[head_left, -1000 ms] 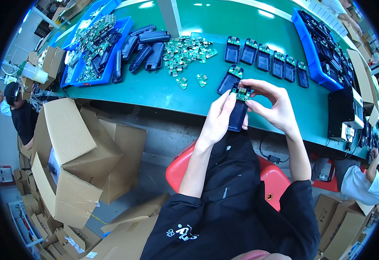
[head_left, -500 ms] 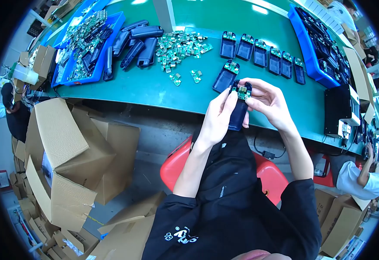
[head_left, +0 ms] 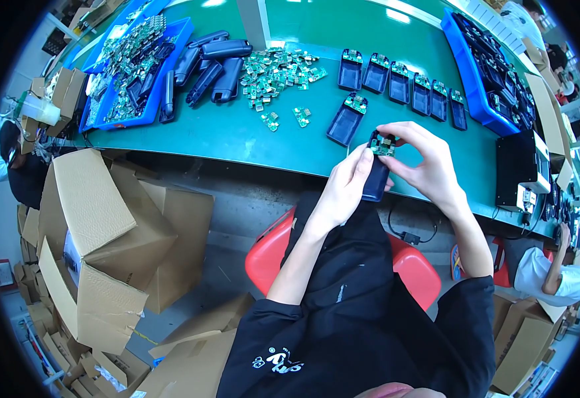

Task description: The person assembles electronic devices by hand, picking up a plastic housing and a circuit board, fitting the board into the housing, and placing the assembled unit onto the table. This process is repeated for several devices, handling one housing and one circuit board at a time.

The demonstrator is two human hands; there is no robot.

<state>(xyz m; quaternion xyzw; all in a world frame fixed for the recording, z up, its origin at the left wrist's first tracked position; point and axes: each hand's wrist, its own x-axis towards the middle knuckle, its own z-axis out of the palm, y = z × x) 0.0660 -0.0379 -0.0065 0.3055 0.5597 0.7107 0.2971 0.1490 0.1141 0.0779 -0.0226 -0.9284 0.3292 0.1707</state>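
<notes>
Workbench first: a long green-topped table runs across the upper frame, with blue plastic trays of circuit boards at the left end and another blue tray of dark housings at the right. Brown cardboard cartons are stacked left of the red plastic stool. On the table, a heap of small green circuit boards lies near a row of dark blue oblong casings, each topped with a board; one further casing lies alone, just beside the hands.

A dark blue oblong plastic casing is held above the table edge, its long axis running roughly away from the body, top end uppermost. The left hand is clamped around its lower body from the left side. The right hand is nearer the top end; its thumb and forefinger are pinched on a small green circuit board seated at that top end, so the board lies directly between the right fingertips, above the left grip.
</notes>
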